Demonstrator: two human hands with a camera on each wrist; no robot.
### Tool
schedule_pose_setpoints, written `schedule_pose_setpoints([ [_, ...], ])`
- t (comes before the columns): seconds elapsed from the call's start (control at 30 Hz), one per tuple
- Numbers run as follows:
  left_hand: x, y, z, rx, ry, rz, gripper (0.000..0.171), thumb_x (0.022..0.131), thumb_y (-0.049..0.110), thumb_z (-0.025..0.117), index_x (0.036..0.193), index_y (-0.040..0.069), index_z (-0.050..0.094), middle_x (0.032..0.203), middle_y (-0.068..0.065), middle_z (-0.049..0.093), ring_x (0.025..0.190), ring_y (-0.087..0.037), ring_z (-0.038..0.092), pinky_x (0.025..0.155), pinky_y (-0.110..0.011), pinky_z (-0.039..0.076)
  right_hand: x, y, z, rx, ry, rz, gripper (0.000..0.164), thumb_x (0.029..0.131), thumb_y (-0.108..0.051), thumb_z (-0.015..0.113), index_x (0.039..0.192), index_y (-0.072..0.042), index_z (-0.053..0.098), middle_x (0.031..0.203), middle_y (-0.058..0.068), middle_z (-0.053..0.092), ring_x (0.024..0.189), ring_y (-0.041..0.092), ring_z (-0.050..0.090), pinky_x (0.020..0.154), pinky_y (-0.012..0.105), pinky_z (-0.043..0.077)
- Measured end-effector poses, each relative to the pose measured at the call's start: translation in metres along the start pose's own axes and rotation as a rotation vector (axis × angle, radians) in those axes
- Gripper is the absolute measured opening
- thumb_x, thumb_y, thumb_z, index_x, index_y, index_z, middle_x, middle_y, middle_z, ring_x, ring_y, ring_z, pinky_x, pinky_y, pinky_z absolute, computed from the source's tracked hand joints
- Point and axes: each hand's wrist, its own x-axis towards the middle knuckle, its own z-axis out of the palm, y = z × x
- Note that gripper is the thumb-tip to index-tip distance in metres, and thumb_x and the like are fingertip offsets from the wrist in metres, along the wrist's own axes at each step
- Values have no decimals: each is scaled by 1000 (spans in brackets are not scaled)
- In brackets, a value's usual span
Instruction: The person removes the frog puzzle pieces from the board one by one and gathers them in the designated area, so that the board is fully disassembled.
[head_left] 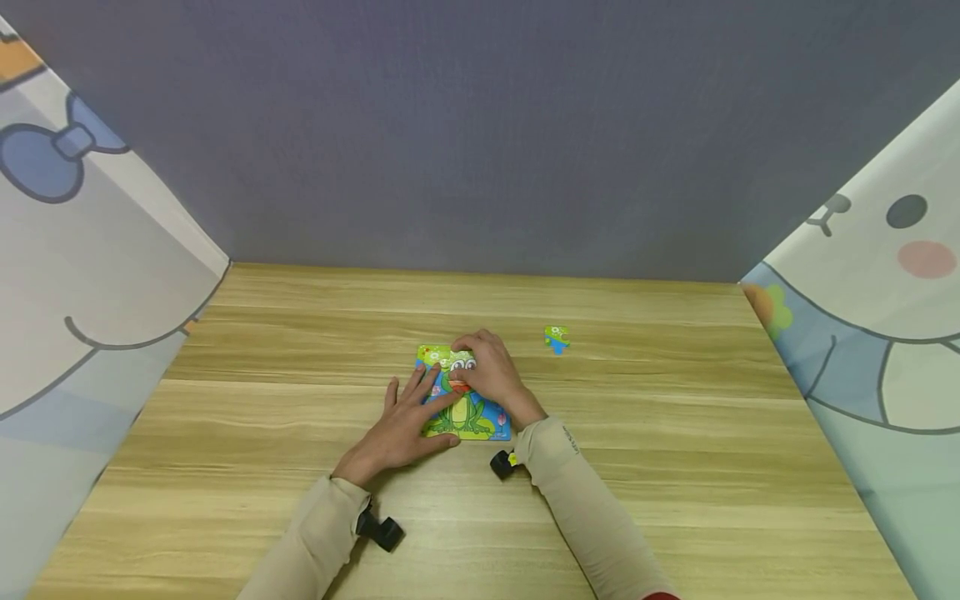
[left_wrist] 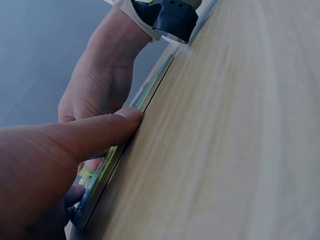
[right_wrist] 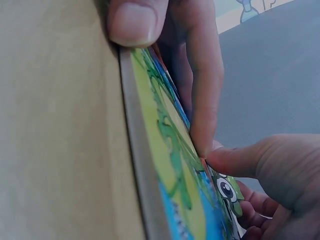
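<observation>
A frog jigsaw puzzle (head_left: 472, 423) lies flat on the wooden table. My left hand (head_left: 405, 425) spreads its fairly straight fingers over the puzzle's left part. In the right wrist view, the left thumb (right_wrist: 134, 25) rests at the board's near edge and another finger touches the frog picture. My right hand (head_left: 491, 368) is over the upper right part. There it pinches a puzzle piece (right_wrist: 227, 189) showing a frog's eye between thumb and fingers; the piece appears slightly tilted up from the board. The right hand hides the puzzle's upper right corner.
A loose green and blue puzzle piece (head_left: 557, 339) lies on the table (head_left: 660, 367), right of and beyond the board. A grey panel (head_left: 480, 167) stands behind the table, with cartoon-printed panels (head_left: 885, 275) at both sides. Each wrist wears a small black camera (head_left: 388, 534).
</observation>
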Motion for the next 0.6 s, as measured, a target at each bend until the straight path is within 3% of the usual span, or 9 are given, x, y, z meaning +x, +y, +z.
schedule_pose_setpoints([
  [0.23, -1, 0, 1, -14, 3, 4, 66, 92, 43, 70, 150, 22, 48, 168, -21, 12, 157, -45, 3, 115, -78, 2, 0, -1, -5, 42, -9, -18, 33, 89, -16, 75, 120, -7, 69, 119, 12, 67, 112, 29, 61, 100, 45, 50],
  [0.37, -1, -1, 1, -20, 5, 7, 65, 92, 43, 69, 150, 22, 47, 169, -20, 10, 157, -45, 2, 115, -78, 2, -1, -1, -11, 92, -13, -34, 25, 93, -12, 71, 117, -7, 71, 111, 11, 68, 97, 24, 62, 86, 38, 52],
  [0.5, -1, -1, 1, -15, 11, 9, 65, 92, 43, 70, 150, 22, 48, 168, -21, 12, 157, -45, 3, 115, -78, 2, -1, 4, -16, 119, -29, -67, 22, 95, -9, 67, 116, -9, 72, 103, 9, 68, 80, 17, 55, 73, 28, 47],
  [0.6, -1, -1, 2, -5, 17, 9, 66, 91, 44, 70, 150, 23, 48, 168, -21, 14, 157, -45, 5, 115, -78, 3, -1, 7, -19, 149, -49, -80, 22, 97, -6, 63, 116, -9, 73, 105, 9, 69, 80, 15, 54, 73, 27, 46],
])
